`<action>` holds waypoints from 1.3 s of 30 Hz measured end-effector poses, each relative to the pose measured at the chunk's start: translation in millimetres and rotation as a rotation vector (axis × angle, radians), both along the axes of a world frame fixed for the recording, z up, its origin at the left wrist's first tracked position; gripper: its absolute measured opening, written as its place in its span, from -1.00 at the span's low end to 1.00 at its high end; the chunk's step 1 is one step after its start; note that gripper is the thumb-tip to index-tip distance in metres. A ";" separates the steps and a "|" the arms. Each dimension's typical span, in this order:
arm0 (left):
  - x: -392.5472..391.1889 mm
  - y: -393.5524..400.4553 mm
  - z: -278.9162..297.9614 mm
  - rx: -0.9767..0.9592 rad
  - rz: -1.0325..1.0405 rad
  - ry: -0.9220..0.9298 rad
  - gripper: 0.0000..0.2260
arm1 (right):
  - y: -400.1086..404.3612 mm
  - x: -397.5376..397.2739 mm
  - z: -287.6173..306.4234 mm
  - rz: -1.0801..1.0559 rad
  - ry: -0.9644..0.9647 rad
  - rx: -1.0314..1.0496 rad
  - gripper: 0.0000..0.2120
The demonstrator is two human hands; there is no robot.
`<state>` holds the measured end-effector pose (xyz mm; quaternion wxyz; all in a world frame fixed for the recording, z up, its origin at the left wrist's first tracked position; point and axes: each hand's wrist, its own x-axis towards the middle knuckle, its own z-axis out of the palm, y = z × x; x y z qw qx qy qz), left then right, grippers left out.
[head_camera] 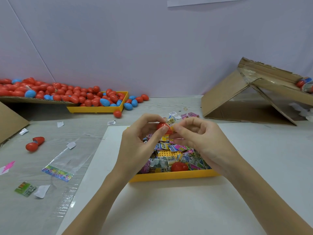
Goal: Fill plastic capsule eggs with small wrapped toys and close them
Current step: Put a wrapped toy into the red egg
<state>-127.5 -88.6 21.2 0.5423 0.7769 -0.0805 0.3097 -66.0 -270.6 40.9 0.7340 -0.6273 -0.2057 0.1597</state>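
My left hand (141, 139) grips a red capsule egg (163, 126) above the near yellow tray (172, 176). My right hand (199, 138) pinches a small yellow wrapped toy (171, 128) against the egg's open side. The tray holds several small wrapped toys (176, 154) in bright packets and a red egg piece (179, 166) near its front wall. How far the toy sits inside the egg is hidden by my fingers.
A far yellow tray (94, 109) and a cardboard sheet at the back left carry a heap of red and blue eggs (71, 94). An open red egg (34, 144) lies at left among plastic bags and paper scraps. A tilted cardboard box (250, 97) stands at the back right.
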 end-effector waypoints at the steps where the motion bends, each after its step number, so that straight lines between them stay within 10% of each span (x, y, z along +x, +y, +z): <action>1: -0.1 0.2 -0.6 0.013 0.005 -0.016 -0.80 | 0.2 -0.8 -0.1 -0.010 -0.004 0.012 -0.71; 11: -1.5 -2.3 -3.7 0.069 0.029 -0.107 -0.78 | 3.4 -4.7 -4.4 -0.043 -0.090 -0.051 -0.65; 24: 0.6 3.5 -4.9 0.508 0.082 -0.221 -0.56 | 0.2 1.5 0.7 0.251 0.572 0.129 -0.71; 39: -2.7 -5.6 -0.9 0.317 -0.019 -0.101 -0.55 | 6.2 0.0 -6.8 0.351 0.857 0.263 -0.57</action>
